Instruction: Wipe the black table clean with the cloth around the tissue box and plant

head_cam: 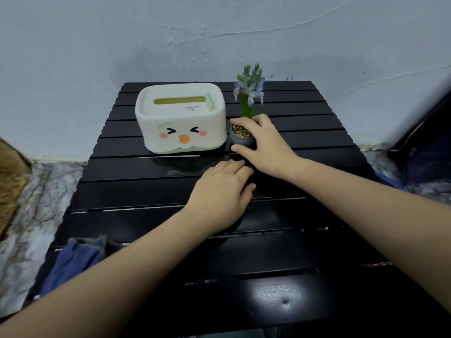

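Observation:
On the black slatted table [136, 191] stands a white tissue box [180, 118] with a cartoon face, near the back. To its right is a small grey pot with a green and purple plant [244, 135]. My right hand [266, 145] grips the pot, fingers curled over its rim and thumb at its base. Just in front of the pot, my left hand [222, 191] rests flat on the table with straight fingers and holds nothing. The blue cloth [73, 262] lies crumpled at the table's near left edge, partly under my left forearm.
A pale wall rises right behind the table. Marbled floor shows to the left and right. A brown object [9, 181] sits at the far left, and dark fabric [424, 152] at the far right.

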Tool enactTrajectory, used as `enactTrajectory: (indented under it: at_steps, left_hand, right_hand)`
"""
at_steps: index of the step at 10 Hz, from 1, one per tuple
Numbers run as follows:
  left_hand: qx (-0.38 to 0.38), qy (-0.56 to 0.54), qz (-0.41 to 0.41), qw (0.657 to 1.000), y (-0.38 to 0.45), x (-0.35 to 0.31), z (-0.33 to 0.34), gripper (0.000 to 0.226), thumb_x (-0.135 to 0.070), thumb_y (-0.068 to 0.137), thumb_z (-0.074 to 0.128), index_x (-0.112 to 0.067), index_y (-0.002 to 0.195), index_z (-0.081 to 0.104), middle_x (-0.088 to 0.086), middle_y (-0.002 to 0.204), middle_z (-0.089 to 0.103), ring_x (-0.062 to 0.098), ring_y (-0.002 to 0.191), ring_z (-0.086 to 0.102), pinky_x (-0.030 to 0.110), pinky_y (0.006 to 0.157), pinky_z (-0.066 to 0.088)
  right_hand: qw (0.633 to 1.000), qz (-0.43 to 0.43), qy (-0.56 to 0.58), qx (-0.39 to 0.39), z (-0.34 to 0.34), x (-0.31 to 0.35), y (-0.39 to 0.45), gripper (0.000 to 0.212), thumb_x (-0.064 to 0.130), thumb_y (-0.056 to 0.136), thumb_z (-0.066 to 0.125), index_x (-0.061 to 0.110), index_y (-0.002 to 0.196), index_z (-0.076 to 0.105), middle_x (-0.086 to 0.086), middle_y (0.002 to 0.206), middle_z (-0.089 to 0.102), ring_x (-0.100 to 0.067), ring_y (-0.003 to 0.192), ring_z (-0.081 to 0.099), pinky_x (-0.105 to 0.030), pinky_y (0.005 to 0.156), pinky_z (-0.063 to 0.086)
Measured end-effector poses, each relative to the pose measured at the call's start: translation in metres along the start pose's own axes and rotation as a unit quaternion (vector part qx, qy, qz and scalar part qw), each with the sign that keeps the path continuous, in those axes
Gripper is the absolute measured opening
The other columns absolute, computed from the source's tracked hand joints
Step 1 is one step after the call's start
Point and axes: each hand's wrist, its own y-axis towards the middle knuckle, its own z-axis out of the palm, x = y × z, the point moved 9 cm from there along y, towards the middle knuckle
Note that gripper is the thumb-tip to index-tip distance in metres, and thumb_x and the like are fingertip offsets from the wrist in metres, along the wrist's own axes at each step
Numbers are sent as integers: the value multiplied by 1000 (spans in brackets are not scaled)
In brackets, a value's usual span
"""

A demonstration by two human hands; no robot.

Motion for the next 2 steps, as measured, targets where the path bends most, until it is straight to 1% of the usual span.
enactTrajectory:
  at_steps: [1, 2]
  left_hand:
    - [2, -3, 6, 1000, -1, -1, -2, 38, -36, 97, 48, -18, 128, 59, 3, 135, 57, 26, 127, 49, 43, 100, 45]
    - [0, -2, 10, 1000, -1, 1, -3, 37, -36, 97, 47, -20, 129, 58, 1, 135, 57, 24, 123, 51, 42, 99, 46]
  right_hand:
    - [1000, -3, 2, 6, -3, 6, -5, 54, 33, 91, 67, 38, 142, 47, -5, 134, 39, -26, 130, 39, -41, 111, 38]
    - [1000, -2, 5, -12, -10, 6, -12, 55, 35, 92, 66, 42, 143, 45, -4, 147, 33, -26, 139, 32, -43, 114, 36]
